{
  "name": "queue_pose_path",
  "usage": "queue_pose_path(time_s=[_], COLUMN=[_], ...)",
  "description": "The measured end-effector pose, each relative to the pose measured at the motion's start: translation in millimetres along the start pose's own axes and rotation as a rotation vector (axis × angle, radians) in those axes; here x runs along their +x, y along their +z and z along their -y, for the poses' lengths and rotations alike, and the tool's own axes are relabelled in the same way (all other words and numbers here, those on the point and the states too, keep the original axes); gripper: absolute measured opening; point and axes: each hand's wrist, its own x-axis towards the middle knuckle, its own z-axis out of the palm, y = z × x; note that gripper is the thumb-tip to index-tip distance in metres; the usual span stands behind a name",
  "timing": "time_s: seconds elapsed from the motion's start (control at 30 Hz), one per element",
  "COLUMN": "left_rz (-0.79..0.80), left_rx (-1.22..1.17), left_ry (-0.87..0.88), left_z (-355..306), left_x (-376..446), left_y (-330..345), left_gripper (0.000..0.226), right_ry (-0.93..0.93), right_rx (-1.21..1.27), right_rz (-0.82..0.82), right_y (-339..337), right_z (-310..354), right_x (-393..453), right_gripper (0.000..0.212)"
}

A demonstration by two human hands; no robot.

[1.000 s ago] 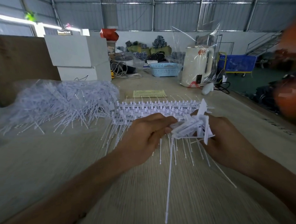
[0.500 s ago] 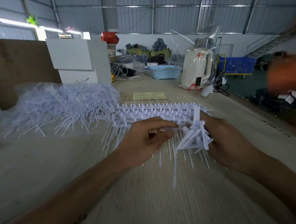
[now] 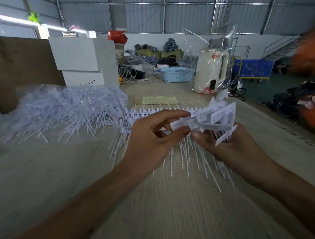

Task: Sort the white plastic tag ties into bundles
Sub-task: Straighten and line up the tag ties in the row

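Here the wooden table (image 3: 48,176) carries a loose heap of tag ties (image 3: 67,108) at its left. Nearer, the right hand (image 3: 231,149) curls round a bunch of ties (image 3: 213,117), tails hanging, while the left hand (image 3: 150,135) pinches one tag (image 3: 178,125) between thumb and forefinger.

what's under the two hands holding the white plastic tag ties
Under the left hand and right hand lies a row of white plastic tag ties on the wooden table, thin tails pointing toward the camera. The hands cover the row's middle.
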Motion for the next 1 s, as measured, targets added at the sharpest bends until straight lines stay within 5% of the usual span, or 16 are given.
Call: queue_pose_path(time_s=[0.2, 0.33, 0.5, 0.63, 0.77, 0.9, 1.0], left_rz=[0.089, 0.145, 0.167, 0.271, 0.434, 0.54, 0.599], left_rx=[-0.154, -0.131, -0.11, 0.051, 0.103, 0.108, -0.003], left_ry=[0.025, 0.051, -0.06, -0.217, -0.215, -0.243, -0.265], left_z=[-10.1, -10.6, -1.0, 13.0, 15.3, 15.5, 13.5], left_x=[-1.5, -1.0, -0.5, -8.6, -18.8, -24.6, -25.5], left_y=[4.8, 2.3, -1.9, 6.3, 21.0, 28.1, 31.6], left_gripper=[0.028, 0.028, 0.034, 0.04, 0.023, 0.054, 0.055], right_ry=[0.12, 0.169, 0.243, 0.253, 0.201, 0.203, 0.229], right_rx=[-0.026, -0.048, 0.179, 0.085, 0.369, 0.542, 0.718], right_rz=[-0.072, -0.046, -0.109, -0.178, -0.133, -0.203, -0.276], right_y=[0.9, -1.0, -4.8, -8.1, -4.8, -0.3, 3.9], right_z=[-6.0, -9.7, -13.8, -19.5, -19.0, -12.4, -12.3], right_x=[-2.5, -1.7, -0.7, 4.7, 6.6, 2.6, 6.8], right_gripper=[0.012, 0.029, 0.03, 0.038, 0.037, 0.029, 0.025])
